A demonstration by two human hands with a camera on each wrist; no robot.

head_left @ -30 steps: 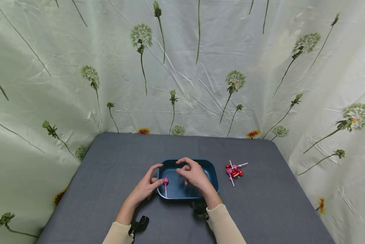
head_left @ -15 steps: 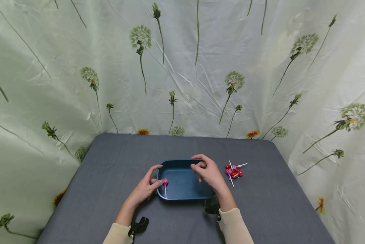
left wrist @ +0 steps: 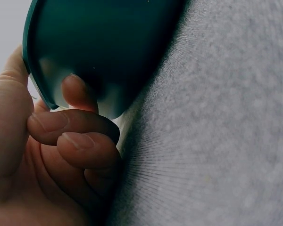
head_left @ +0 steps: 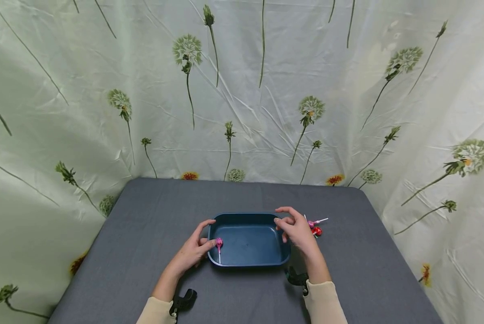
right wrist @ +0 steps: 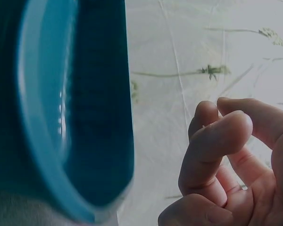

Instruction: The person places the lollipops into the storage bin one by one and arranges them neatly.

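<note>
My left hand (head_left: 190,250) grips the left end of a blue rectangular tray (head_left: 250,245), thumb over the rim and fingers against the outer wall. Close to that thumb, one pink-wrapped lollipop (head_left: 219,243) lies inside the tray, its white stick toward me. Above the tray's right end hovers my right hand (head_left: 300,228), fingers loosely bent and holding nothing. In the right wrist view its fingers (right wrist: 217,136) stand apart from the tray's wall. Just beyond that hand lies a small pile of red and pink lollipops (head_left: 316,231), partly hidden by it.
A grey cloth-covered table (head_left: 157,216) bears the tray and the pile. Behind it and at both sides hangs a pale curtain (head_left: 246,99) printed with dandelions. Each wrist carries a black camera mount (head_left: 184,300).
My right hand has moved right, from over the middle of the tray to its right end, and now covers part of the lollipop pile. The left hand and tray have stayed put.
</note>
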